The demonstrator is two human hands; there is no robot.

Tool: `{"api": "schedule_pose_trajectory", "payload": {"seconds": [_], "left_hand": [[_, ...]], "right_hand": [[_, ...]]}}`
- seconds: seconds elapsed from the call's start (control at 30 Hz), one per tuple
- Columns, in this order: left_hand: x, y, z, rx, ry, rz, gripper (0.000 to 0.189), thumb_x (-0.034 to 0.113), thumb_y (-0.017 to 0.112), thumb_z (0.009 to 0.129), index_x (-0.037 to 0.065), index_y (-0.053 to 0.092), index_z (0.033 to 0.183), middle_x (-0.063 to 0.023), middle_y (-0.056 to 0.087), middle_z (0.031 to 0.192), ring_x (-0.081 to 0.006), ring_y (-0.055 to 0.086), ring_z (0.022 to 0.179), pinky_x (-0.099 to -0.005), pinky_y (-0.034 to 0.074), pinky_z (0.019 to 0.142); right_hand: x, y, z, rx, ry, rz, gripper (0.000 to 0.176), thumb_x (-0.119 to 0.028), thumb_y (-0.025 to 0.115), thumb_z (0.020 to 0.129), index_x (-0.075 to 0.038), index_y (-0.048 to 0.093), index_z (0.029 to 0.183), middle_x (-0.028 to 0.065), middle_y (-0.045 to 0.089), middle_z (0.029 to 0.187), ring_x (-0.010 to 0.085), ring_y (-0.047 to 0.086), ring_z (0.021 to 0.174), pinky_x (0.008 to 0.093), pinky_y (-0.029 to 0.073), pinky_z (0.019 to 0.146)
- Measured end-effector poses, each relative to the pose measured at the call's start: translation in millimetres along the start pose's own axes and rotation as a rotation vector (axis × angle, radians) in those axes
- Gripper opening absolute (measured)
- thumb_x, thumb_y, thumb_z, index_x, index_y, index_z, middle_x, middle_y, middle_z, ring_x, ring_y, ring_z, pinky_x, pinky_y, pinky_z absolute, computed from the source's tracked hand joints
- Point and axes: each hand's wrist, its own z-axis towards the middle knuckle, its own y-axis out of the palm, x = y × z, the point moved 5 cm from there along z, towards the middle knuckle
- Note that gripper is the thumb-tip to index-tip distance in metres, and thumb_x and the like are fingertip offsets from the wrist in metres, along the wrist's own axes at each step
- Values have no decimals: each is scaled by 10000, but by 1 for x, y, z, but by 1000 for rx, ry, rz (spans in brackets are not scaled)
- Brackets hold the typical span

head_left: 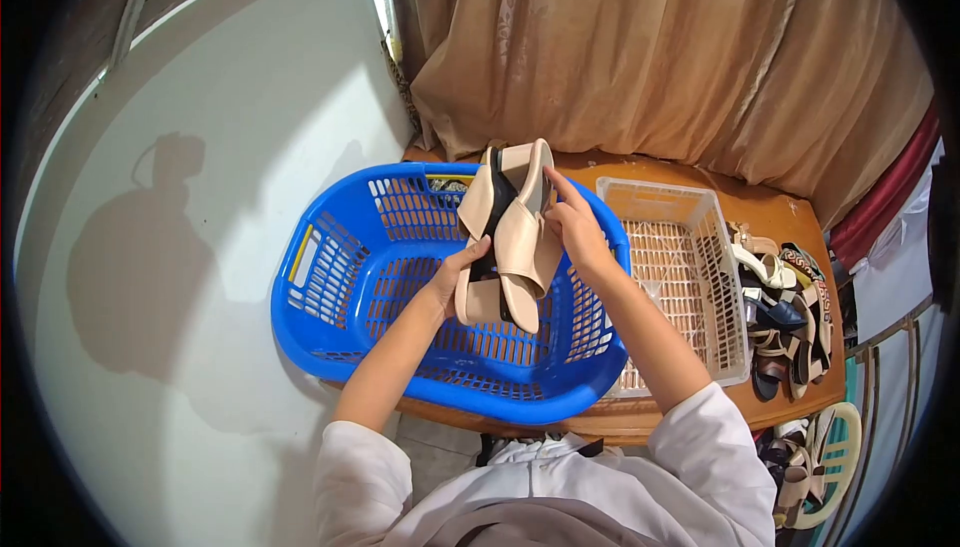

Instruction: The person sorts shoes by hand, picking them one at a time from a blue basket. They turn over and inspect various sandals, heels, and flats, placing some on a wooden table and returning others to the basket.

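Observation:
A pair of beige heeled sandals (520,237) is held together above the blue plastic basket (545,409), one sandal turned opposite to the other. My left hand (455,272) grips the pair at its left side, the thumb on the black inner part. At the right side, my right hand (575,222) holds the pair near the upper end, its index finger stretched along one sandal. Part of each hand's fingers is hidden behind the sandals. Below them, the slotted floor of the basket shows.
A clear plastic crate (735,292) stands right of the basket on the wooden table (800,217). Several shoes (780,317) lie at the table's right end. More shoes rest on a pale chair (848,437) at lower right. Behind hangs a brown curtain (650,57); a white wall (290,77) is left.

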Motion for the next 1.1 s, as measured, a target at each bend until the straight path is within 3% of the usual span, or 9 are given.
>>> {"api": "schedule_pose_trajectory", "payload": {"seconds": [0.07,0.13,0.17,0.3,0.4,0.43,0.53,0.57,1.1], "left_hand": [[3,14,-1,47,-6,60,577,416,618,803,48,441,1210,-111,560,1066,-184,596,892,-315,532,734],[8,26,-2,104,82,260,641,426,665,764,81,411,1240,-50,538,1006,-77,489,689,-215,456,600],[8,29,-3,155,90,328,652,433,666,761,74,409,1240,-43,530,992,-73,482,685,-213,452,599],[13,46,-11,297,130,535,699,451,659,761,48,384,1261,-30,508,983,-60,486,704,-206,444,585],[16,73,-21,309,191,697,734,470,630,781,22,348,1290,-67,510,1031,-108,530,835,-244,464,687],[9,66,-14,261,321,687,661,374,591,829,8,319,1309,-111,479,1140,-172,488,1041,-294,422,859],[-2,65,-15,127,98,418,590,283,504,874,4,260,1333,-111,456,1213,-153,527,1026,-291,481,806],[-6,73,-20,150,71,314,548,152,449,883,10,218,1360,-114,406,1281,-173,468,1128,-302,398,937],[-126,230,21,-39,194,351,683,43,483,821,99,149,1414,-98,258,1399,-213,269,1287,-319,222,1054]], "right_hand": [[2,5,-1,16,55,190,635,-159,469,822,-36,230,1397,177,463,1232,204,490,1092,281,356,945],[-10,9,-12,132,-64,-85,701,-222,523,823,-37,185,1408,182,389,1301,239,452,1143,301,318,985],[-15,6,-21,79,40,-105,798,-298,596,778,-42,177,1407,255,162,1413,338,268,1287,388,247,1045],[-26,2,-41,-21,268,256,729,-160,612,809,-170,208,1415,162,460,1238,221,498,1091,334,434,878],[-4,-4,-52,29,342,426,675,-111,586,824,-155,239,1402,142,531,1144,214,544,1023,317,472,820],[-3,-6,-56,64,395,483,608,-74,556,830,-137,288,1372,141,548,1115,218,567,990,322,493,795],[5,-18,-66,102,404,655,529,-64,545,825,-130,357,1315,131,569,1066,207,589,916,328,505,751],[5,-24,-69,109,431,669,437,-46,511,829,-119,390,1243,126,572,1037,214,593,916,338,512,755],[12,-181,-178,343,306,869,417,-350,376,910,-57,475,1189,87,558,1131,172,540,1026,327,430,891]]}}
